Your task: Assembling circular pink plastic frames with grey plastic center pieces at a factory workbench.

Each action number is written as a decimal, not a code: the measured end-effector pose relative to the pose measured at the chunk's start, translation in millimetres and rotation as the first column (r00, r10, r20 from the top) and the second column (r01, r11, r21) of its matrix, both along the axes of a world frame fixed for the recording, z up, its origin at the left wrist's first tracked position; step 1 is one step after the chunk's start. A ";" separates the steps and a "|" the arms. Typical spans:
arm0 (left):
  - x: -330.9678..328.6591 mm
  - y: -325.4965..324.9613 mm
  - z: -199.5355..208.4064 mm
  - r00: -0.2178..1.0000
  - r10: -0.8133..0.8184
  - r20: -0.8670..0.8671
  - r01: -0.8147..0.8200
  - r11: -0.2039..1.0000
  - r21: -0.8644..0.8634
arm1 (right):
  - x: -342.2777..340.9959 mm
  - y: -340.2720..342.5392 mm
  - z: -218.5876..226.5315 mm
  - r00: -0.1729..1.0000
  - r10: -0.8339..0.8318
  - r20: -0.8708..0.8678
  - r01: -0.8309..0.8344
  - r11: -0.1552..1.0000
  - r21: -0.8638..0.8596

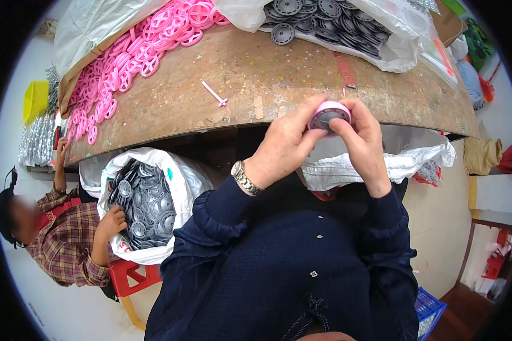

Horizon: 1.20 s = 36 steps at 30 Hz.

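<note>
Just in front of the table's near edge, both my hands hold a small toy wheel, a grey disc set in a pink rim. My left hand grips it from the left, with the thumb under its lower edge. From the right, my right hand closes round the rim, its thumb lying on the grey face. The far side of the wheel is hidden by my fingers. Many pink spoked rings are heaped at the table's far left. Loose grey discs spill from a white sack at the back.
A pink stick-like piece lies on the worn wooden table. To my left, a white sack of grey discs stands by a red stool. A co-worker's hand touches it. Another white sack hangs below the table edge.
</note>
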<state>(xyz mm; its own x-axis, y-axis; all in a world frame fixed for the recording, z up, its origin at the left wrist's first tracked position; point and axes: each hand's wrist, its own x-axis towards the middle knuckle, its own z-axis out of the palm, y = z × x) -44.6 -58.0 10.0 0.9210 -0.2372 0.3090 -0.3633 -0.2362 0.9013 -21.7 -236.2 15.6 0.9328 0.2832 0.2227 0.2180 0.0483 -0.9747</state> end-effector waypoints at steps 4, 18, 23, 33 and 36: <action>20.0 7.9 2.6 0.980 -0.079 0.183 0.028 0.964 0.263 | 3.9 -32.8 -7.6 0.998 -0.051 0.044 0.060 0.974 -0.220; 182.5 38.6 -4.7 0.770 0.389 0.506 -0.637 0.415 0.649 | 2.8 -111.9 -17.6 0.933 0.174 0.316 0.206 0.461 -0.863; 197.4 35.9 -18.5 0.737 0.472 0.483 -0.671 0.429 0.605 | 6.0 -78.7 3.5 0.958 0.152 0.241 0.090 0.644 -0.760; 163.5 50.2 -6.4 0.787 0.294 0.542 -0.589 0.621 0.517 | 38.7 -23.4 14.6 0.992 -0.032 0.123 0.074 0.931 -0.358; 127.8 41.9 8.0 0.751 0.199 0.630 -0.569 0.679 0.464 | 58.4 -13.8 11.4 0.976 -0.014 -0.218 -0.008 0.995 -0.099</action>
